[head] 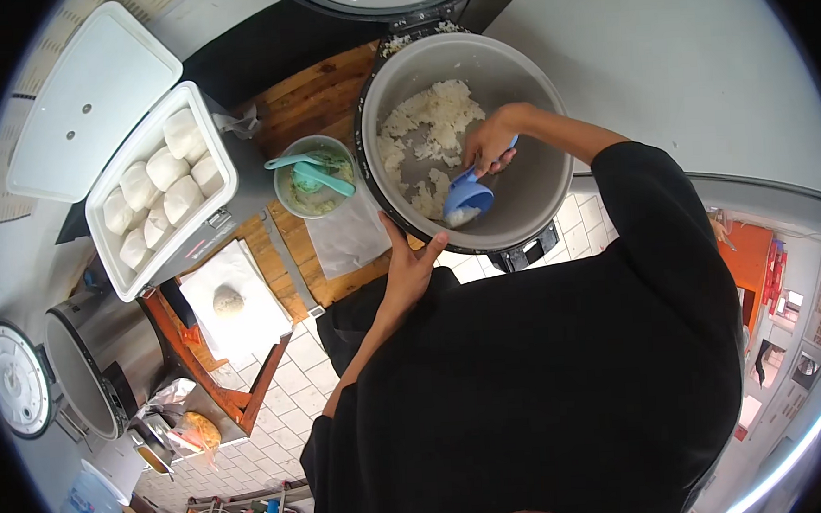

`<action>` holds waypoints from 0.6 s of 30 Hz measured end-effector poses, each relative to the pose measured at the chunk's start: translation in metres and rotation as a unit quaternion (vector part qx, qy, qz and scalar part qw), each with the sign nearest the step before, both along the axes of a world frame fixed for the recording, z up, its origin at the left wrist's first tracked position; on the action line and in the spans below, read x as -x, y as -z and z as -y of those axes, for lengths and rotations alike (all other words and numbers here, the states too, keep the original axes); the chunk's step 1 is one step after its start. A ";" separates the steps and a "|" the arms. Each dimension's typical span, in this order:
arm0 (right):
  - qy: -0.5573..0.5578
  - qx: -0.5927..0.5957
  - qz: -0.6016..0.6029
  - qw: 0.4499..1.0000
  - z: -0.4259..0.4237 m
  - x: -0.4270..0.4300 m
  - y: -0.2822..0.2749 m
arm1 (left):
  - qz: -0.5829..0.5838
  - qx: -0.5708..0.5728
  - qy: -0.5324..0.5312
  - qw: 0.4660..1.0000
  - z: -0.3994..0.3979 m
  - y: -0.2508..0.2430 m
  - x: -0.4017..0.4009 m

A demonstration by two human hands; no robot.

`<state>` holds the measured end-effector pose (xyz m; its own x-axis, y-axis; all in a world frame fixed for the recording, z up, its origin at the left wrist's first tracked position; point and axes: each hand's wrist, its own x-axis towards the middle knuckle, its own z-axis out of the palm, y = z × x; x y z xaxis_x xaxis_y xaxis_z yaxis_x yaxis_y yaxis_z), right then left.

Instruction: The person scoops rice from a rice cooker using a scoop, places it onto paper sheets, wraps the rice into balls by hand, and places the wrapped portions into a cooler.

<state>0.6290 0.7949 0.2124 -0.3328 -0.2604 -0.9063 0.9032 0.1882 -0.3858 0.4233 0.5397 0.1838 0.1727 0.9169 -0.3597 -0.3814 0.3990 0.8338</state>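
Observation:
A large round rice cooker pot (525, 188) stands with its lid raised, and cooked white rice (445, 112) clings to its bottom and left side. Inside it, my right hand (494, 144) grips a blue plastic scoop (468, 194) that has some rice in its mouth. My left hand (411, 260) rests at the pot's near left rim, thumb and fingers spread, holding nothing that I can see. Left of the pot, a round bowl (283, 193) holds turquoise spoons (323, 177) and a greenish mixture. A translucent sheet (347, 237) lies partly under the bowl.
An open insulated box (228, 172) holds several wrapped white bundles (168, 168). Near it, a whitish ball (228, 302) sits on stacked white paper (247, 328) on the wooden table (325, 80). Another open cooker (82, 371) and a covered orange-yellow item (200, 431) are at lower left.

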 end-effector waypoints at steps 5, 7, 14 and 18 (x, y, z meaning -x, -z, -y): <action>0.100 -0.147 -0.012 0.984 -0.009 -0.031 -0.009 | 0.023 0.031 0.016 0.999 -0.003 -0.007 0.003; 0.058 -0.218 0.009 0.974 0.005 -0.027 -0.001 | 0.013 0.032 0.016 0.999 -0.003 -0.008 0.003; -0.087 -0.422 -0.057 0.901 0.077 -0.026 0.025 | 0.009 0.052 0.015 0.998 -0.006 -0.007 0.000; -0.101 -0.414 -0.085 0.901 0.097 -0.009 0.025 | 0.045 0.126 0.041 0.990 -0.007 -0.016 0.003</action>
<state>0.6380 0.6974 0.1871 -0.5064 0.4102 -0.7585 0.7595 0.6287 -0.1671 0.4205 0.5469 0.1997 0.2844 0.7815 -0.5554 -0.4084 0.6229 0.6673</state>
